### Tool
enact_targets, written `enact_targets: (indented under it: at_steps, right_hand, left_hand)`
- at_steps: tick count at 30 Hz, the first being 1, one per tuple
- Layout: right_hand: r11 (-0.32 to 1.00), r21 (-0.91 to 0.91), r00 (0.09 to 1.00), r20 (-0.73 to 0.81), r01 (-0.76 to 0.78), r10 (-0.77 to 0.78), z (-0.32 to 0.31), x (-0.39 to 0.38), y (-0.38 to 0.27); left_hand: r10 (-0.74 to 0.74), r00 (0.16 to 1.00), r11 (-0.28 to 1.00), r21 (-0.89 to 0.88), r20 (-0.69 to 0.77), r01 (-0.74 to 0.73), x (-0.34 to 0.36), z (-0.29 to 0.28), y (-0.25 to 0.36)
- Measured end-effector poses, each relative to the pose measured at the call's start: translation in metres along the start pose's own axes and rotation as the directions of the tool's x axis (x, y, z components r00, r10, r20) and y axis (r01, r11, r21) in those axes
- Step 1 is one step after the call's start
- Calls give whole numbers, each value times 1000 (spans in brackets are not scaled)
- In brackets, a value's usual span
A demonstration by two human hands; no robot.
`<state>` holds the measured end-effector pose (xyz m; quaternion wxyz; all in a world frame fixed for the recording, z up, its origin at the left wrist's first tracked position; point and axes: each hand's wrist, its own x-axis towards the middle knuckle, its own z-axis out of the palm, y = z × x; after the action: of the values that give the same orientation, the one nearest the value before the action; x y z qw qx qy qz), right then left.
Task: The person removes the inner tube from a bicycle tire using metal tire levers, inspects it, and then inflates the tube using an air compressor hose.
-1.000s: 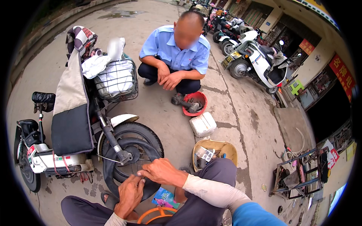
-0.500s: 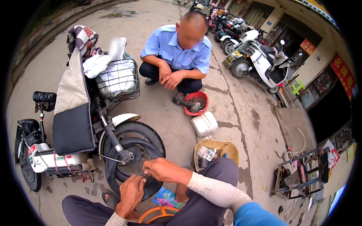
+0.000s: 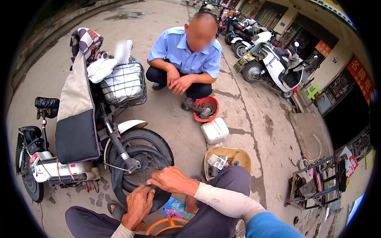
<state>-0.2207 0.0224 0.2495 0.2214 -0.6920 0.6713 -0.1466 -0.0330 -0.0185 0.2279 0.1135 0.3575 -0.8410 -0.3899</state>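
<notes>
A black inner tube (image 3: 116, 180) hangs out of the front wheel of an electric scooter (image 3: 65, 168) in a loose loop toward me. My left hand (image 3: 139, 203) is closed on the near part of the loop, thumb on top. Just above and to its right, my right hand (image 3: 170, 180) pinches the same stretch of tube, with its fingertips close to the left thumb. What lies between the fingertips is mostly hidden. Behind the tube stands the black tyre (image 3: 163, 144) with its spoked rim, still mounted on the fork (image 3: 124, 152).
Across from me squats a person in a blue shirt (image 3: 184, 55). A red basin (image 3: 210, 105) with dark tools, a white block (image 3: 214, 131) and a yellowish tub (image 3: 245, 158) of small items stand to the right. An orange stool frame (image 3: 168, 224) lies below my hands.
My right hand has shifted slightly left and down, bringing its fingertips nearer to my left hand. The scooter and the squatting person stay nearly the same.
</notes>
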Motion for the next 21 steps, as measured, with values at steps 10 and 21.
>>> enact_targets:
  at_steps: [10,21]
  right_hand:
    - [899,436,998,17,47,-61,-13,1,3]
    - [997,39,998,-2,64,-64,-3,1,0]
  left_hand:
    - [6,1000,1000,0,-20,-6,3,-2,-3]
    - [2,1000,999,-48,11,-2,-1,1,-1]
